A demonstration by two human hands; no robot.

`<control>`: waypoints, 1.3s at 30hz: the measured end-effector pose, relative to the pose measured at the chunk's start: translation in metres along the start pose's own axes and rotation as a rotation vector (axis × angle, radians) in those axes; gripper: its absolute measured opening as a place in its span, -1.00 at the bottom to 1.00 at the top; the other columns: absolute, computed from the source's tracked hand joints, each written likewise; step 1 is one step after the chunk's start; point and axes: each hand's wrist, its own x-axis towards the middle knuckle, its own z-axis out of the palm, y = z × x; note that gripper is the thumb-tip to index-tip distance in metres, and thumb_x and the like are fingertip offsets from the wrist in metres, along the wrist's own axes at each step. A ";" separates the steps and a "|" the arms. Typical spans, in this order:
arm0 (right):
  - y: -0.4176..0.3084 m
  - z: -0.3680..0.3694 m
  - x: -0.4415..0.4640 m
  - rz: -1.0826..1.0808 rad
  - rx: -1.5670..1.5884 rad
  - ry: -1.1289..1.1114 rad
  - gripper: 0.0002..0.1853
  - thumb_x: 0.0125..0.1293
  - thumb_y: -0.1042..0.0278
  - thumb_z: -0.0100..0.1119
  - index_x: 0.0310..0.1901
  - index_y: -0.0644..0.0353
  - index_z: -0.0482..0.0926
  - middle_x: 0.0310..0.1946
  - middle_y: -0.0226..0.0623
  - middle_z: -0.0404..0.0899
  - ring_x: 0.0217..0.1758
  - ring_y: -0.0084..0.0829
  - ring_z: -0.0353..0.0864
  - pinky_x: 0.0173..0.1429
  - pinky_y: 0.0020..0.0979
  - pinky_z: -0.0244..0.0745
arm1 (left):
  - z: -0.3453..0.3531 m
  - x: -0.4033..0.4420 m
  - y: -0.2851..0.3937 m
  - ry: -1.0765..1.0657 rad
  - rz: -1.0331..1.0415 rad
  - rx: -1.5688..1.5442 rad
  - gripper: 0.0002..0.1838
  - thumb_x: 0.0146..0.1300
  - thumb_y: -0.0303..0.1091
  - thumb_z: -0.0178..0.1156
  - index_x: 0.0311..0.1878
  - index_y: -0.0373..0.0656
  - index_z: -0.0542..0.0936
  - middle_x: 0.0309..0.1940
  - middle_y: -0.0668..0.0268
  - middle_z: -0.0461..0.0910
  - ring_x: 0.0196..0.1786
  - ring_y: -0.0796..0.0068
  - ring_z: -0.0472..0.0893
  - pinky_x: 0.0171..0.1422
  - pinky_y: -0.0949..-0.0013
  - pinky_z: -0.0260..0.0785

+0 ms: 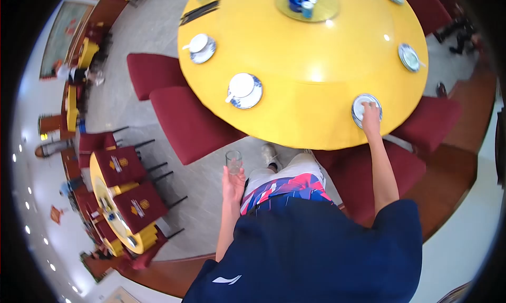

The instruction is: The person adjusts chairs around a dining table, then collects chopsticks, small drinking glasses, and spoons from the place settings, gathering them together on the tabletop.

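Right hand (371,118) first, and it's over the near-right edge of the yellow surface (311,113), fingers down at a small white dish (359,109) on a blue-patterned plate (365,96); whether they grip it or merely touch, I can't tell. Across to the left hand (232,186), and that one has a clear glass (234,159) in its grasp, fingers curled round it, out beyond the near-left edge of the surface.

Moving out, on the left part of the surface sits a white bowl (241,84) with a white spoon (229,98), on a saucer (255,96). Farther along the surface's left edge, a second bowl (198,41) on its own saucer (208,52), and beyond it some dark sticks (199,12) lying together. Over on the surface's right edge, another plate (408,57). Toward the far side of the surface, a round turntable (324,10) carries a blue container (296,3). And red chairs (197,126) ring the surface!
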 end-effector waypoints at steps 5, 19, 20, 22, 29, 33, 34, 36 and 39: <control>-0.053 -0.045 -0.019 0.140 0.239 0.295 -0.59 0.23 0.63 0.16 0.13 0.17 0.48 0.08 -0.05 0.43 0.14 0.00 0.44 0.21 -0.15 0.40 | -0.042 -0.006 0.007 -0.106 -0.113 -0.104 -0.43 0.47 0.06 0.00 0.32 -0.20 0.35 0.07 0.15 0.54 -0.13 0.44 0.62 -0.16 0.45 0.51; -0.388 0.070 -0.116 0.535 2.176 -0.086 -0.63 0.49 0.20 0.03 0.25 0.08 0.35 0.01 -0.08 0.45 -0.01 -0.29 0.52 0.00 -0.38 0.52 | -0.204 0.012 0.254 -0.392 -0.244 0.031 -0.57 0.35 -0.02 0.06 0.16 -0.07 0.46 -0.17 0.23 0.61 -0.67 0.69 0.18 -0.68 0.65 0.02; -0.418 0.068 -0.115 0.511 2.166 -0.173 -0.62 0.50 0.18 -0.01 0.26 0.08 0.34 0.01 -0.07 0.45 -0.06 -0.32 0.51 -0.05 -0.42 0.50 | -0.214 0.013 0.270 -0.442 -0.281 -0.050 -0.57 0.35 -0.01 0.05 0.15 -0.06 0.47 -0.19 0.25 0.60 -0.68 0.69 0.18 -0.67 0.66 0.01; -0.470 0.067 -0.106 0.481 2.159 -0.242 -0.61 0.52 0.16 -0.05 0.27 0.09 0.34 0.00 -0.07 0.45 -0.10 -0.34 0.50 -0.10 -0.45 0.48 | -0.222 0.020 0.300 -0.458 -0.354 -0.187 -0.59 0.37 0.01 -0.03 0.11 -0.03 0.48 -0.36 0.31 0.55 -0.72 0.71 0.13 -0.69 0.65 -0.06; -0.628 0.112 0.001 0.422 2.232 -0.494 -0.59 0.53 0.06 -0.24 0.19 0.12 0.42 -0.19 -0.12 0.46 -0.44 -0.49 0.30 -0.41 -0.54 0.27 | -0.252 0.080 0.405 -0.485 -0.272 -0.186 -0.65 0.41 0.00 -0.11 0.00 -0.02 0.47 -0.60 0.34 0.40 -0.79 0.70 0.04 -0.75 0.61 -0.16; -0.720 0.170 0.079 0.222 2.540 -0.523 -0.68 0.41 0.06 -0.10 -0.06 0.10 0.51 -0.50 -0.34 0.32 -0.63 -0.61 0.11 -0.64 -0.59 -0.01 | -0.293 0.128 0.498 -0.441 -0.290 -0.082 -0.61 0.41 0.05 -0.11 -0.18 -0.12 0.42 -0.61 0.27 0.40 -0.80 0.65 0.09 -0.78 0.56 -0.09; -0.755 0.172 0.092 0.321 2.591 -0.462 -0.69 0.38 0.06 -0.07 -0.10 0.09 0.53 -0.56 -0.38 0.28 -0.67 -0.61 0.07 -0.66 -0.59 -0.05 | -0.288 0.130 0.532 -0.358 -0.265 -0.026 -0.61 0.39 0.06 -0.09 -0.26 -0.12 0.39 -0.64 0.23 0.38 -0.81 0.60 0.11 -0.80 0.54 -0.07; -0.831 0.180 0.123 0.334 2.659 -0.431 -0.71 0.31 0.07 -0.02 -0.15 0.08 0.56 -0.65 -0.43 0.21 -0.71 -0.62 0.03 -0.68 -0.58 -0.08 | -0.301 0.145 0.593 -0.433 -0.273 -0.051 -0.61 0.39 0.05 -0.08 -0.26 -0.12 0.39 -0.65 0.21 0.37 -0.81 0.58 0.12 -0.80 0.54 -0.07; -0.934 0.187 0.170 0.258 2.676 -0.717 -0.69 0.23 -0.02 0.07 -0.30 0.07 0.55 -0.69 -0.45 0.25 -0.74 -0.63 0.06 -0.70 -0.58 -0.06 | -0.332 0.186 0.677 -0.484 -0.242 -0.136 -0.61 0.40 0.06 -0.09 -0.24 -0.12 0.40 -0.66 0.20 0.35 -0.80 0.57 0.12 -0.79 0.53 -0.07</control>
